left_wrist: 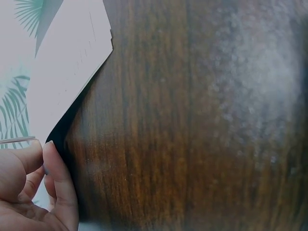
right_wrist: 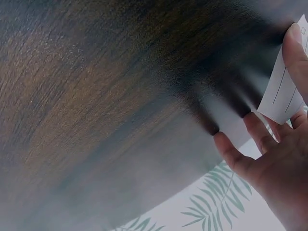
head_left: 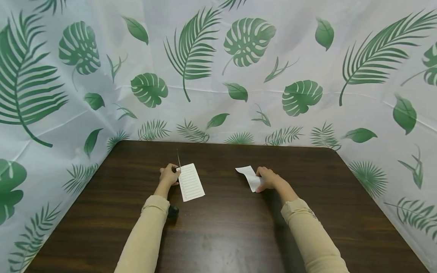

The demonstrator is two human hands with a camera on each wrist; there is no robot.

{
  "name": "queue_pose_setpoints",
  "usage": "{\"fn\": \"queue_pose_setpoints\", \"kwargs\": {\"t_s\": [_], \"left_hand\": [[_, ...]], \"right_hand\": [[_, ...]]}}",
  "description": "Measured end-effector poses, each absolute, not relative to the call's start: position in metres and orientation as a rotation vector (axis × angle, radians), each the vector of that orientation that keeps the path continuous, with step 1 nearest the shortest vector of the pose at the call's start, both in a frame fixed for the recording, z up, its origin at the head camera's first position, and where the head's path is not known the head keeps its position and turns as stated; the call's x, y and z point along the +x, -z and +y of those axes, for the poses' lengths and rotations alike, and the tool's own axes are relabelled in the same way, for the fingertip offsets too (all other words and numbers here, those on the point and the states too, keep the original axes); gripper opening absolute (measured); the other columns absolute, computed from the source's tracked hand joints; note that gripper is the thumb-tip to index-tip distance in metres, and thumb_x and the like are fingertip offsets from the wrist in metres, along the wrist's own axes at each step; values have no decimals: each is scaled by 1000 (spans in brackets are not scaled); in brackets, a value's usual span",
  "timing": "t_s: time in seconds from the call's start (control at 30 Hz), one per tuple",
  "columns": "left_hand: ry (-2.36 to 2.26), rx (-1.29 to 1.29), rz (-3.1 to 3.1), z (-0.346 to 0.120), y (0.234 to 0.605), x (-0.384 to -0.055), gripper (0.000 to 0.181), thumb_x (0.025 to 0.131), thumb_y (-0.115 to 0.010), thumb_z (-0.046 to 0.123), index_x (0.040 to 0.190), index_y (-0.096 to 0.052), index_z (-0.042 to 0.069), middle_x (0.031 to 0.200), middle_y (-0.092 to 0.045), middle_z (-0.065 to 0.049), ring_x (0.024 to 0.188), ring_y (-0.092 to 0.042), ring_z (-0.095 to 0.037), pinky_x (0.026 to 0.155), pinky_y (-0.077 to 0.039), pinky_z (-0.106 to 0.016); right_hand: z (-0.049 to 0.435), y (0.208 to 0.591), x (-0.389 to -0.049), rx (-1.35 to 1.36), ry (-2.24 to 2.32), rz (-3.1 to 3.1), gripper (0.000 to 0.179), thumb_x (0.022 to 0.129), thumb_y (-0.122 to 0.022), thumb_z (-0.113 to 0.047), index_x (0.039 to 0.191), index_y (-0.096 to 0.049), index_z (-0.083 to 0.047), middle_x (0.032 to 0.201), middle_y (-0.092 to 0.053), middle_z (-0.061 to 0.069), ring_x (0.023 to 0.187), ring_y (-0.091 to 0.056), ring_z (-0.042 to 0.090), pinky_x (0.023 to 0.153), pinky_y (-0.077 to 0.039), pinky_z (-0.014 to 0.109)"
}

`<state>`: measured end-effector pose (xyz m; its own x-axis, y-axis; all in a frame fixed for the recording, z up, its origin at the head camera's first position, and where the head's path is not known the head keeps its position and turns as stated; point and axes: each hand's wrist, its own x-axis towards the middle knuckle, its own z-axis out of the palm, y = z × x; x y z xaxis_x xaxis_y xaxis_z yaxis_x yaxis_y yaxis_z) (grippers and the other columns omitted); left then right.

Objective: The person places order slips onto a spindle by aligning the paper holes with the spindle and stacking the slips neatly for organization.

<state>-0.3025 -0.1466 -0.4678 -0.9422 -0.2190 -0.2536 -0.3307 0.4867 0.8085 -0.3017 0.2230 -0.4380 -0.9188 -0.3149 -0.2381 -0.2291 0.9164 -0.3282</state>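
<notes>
On the left of the table, a white lined notepad (head_left: 192,182) has its left edge pinched by my left hand (head_left: 168,175). A thin upright strip (head_left: 179,159) rises beside the fingers, seen nearly edge-on. In the left wrist view, the thumb and fingers meet at the corner of the lined pages (left_wrist: 72,62), which slant over the table. Further right, my right hand (head_left: 268,178) grips a loose white sheet (head_left: 248,175) by its right side; its far end curls. The right wrist view shows the thumb over this lined sheet (right_wrist: 279,98), with two fingertips at the tabletop.
Both hands work over a dark brown wooden table (head_left: 218,223). A white curtain (head_left: 211,64) with green leaf prints hangs behind the table and along its sides. A small black object (head_left: 173,212) shows beside the left sleeve.
</notes>
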Motion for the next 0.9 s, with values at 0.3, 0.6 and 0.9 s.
{"fn": "queue_pose_setpoints", "kwargs": {"t_s": [0.3,0.6,0.9], "left_hand": [[-1469,-447,2612,-143,468,-302,30,96,-51,15,124,-47,5,133,-25,-29,80,-51,-30,45,-51,-16],[-1480,-454,2596,-147,471,-303,29,96,-51,15,123,-46,5,135,-24,-29,74,-51,-26,45,-51,-17],[-1488,-470,2604,-145,468,-302,30,97,-49,15,125,-46,4,136,-24,-29,93,-51,-39,45,-51,-16]], "right_hand": [[235,440,-299,-621,521,2823,33,72,-79,-8,94,-55,-1,98,-54,18,86,-50,28,74,-46,42],[235,446,-296,-610,581,2978,32,81,-70,-2,108,-56,3,103,-61,25,93,-59,37,80,-50,51],[231,448,-295,-541,716,2889,51,82,-67,2,127,-44,8,119,-55,33,104,-56,44,86,-48,53]]}}
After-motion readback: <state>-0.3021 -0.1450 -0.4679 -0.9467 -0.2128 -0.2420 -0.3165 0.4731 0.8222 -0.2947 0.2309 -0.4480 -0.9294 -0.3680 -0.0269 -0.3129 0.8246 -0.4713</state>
